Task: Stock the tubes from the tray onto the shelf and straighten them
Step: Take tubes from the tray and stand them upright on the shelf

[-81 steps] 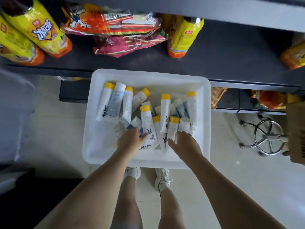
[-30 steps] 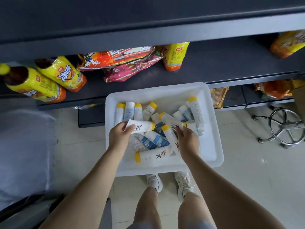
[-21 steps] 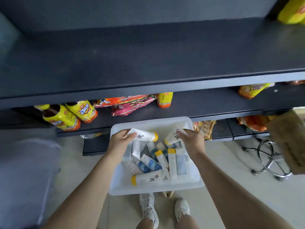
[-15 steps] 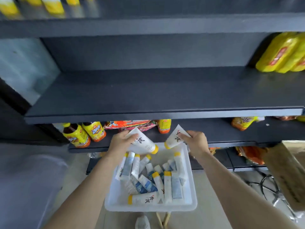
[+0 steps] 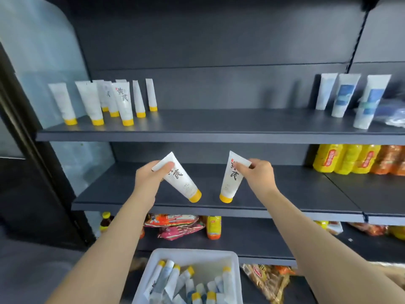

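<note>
Upper-left row: smooth white plastic tubes with round yellow caps (image 5: 105, 102), standing cap-down on the top dark matt shelf board (image 5: 219, 126), flat crimped ends up, several leaning left.
Left hand (image 5: 149, 178): fingers and thumb curled round the crimped end of one glossy white tube with black brush lettering (image 5: 182, 181).
Left tube axis: slanted, crimp up-left, yellow cap down-right, held over the middle dark shelf board (image 5: 285, 189) near its front edge. Contact between cap and board impossible to tell.
White plastic tray (image 5: 192, 252): rectangular, rounded rim, low in view below the shelves. More tubes lie jumbled inside, yellow-capped and pale-capped.
Right tube (image 5: 231, 178): same white wedge shape, nearly upright, tilted slightly. Cap down beside the other cap, the two apart.
Right hand (image 5: 258, 174): fingertips and thumb pinching the top crimped corner of that tube.
Upper-right trio: white tubes with blue panels (image 5: 344, 97), cap-down, leaning right.
Middle-right: yellow and orange shiny plastic bottles (image 5: 350, 159) packed side by side.
</note>
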`<state>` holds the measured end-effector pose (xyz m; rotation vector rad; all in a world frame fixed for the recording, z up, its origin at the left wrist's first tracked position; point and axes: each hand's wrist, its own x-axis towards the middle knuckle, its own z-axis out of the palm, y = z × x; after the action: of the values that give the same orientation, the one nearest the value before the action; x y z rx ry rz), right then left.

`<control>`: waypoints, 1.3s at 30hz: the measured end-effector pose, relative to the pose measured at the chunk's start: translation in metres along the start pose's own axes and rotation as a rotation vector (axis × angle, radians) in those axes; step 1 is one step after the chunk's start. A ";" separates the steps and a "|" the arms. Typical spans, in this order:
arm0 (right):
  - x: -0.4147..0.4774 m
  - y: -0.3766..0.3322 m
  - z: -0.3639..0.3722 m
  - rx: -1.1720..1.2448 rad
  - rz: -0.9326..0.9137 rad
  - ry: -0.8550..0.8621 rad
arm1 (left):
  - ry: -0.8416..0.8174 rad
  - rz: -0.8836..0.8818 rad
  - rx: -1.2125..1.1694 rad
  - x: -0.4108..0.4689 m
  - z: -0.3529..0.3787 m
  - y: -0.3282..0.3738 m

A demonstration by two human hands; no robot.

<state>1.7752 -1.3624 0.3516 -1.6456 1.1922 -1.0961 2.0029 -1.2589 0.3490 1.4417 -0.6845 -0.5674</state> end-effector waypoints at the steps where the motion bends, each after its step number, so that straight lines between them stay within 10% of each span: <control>1: 0.004 -0.010 -0.001 0.022 -0.012 0.006 | -0.008 0.025 -0.005 0.002 -0.001 0.012; 23: 0.248 -0.205 0.118 -0.087 -0.312 0.208 | -0.226 0.706 0.597 0.210 -0.029 0.256; 39: 0.402 -0.170 0.259 -0.353 -0.112 0.055 | -0.232 0.716 0.770 0.388 -0.023 0.251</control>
<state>2.1370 -1.6826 0.5081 -1.9807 1.4044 -1.0481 2.2745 -1.5067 0.6306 1.6784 -1.6362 0.1301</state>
